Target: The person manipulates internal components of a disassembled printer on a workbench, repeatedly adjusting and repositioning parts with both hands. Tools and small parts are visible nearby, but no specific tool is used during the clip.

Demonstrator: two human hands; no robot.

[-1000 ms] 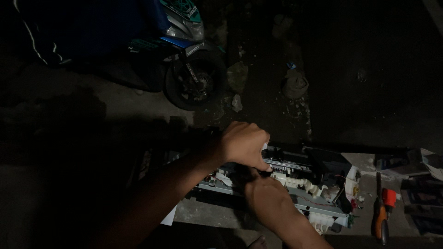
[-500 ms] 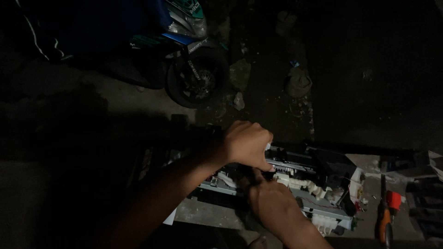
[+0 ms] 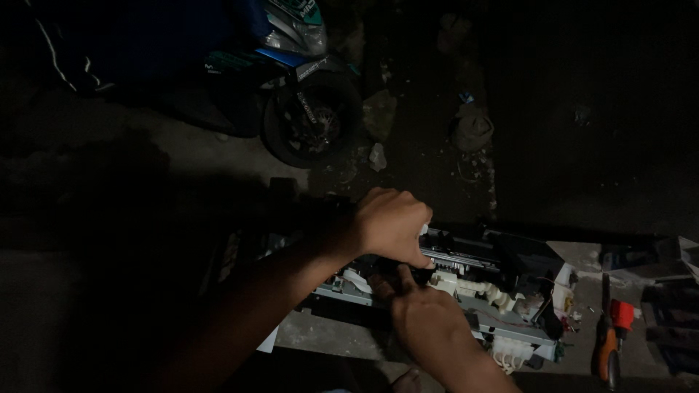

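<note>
Dark concrete floor [image 3: 182, 167] carries everything here. Up top, a scooter [image 3: 291, 80] stands on it, front wheel [image 3: 312, 120] down on the ground. Beside that wheel, scraps of rubble [image 3: 378, 156] and a rounded lump [image 3: 472, 127] lie on the bare surface. Lower down, the opened printer chassis [image 3: 502, 284] sits flat on the floor, a white sheet [image 3: 268, 340] poking out beneath its left end. Just right of it lies an orange-handled tool [image 3: 606, 342], near some dark parts [image 3: 670, 320], too dim to make out.
</note>
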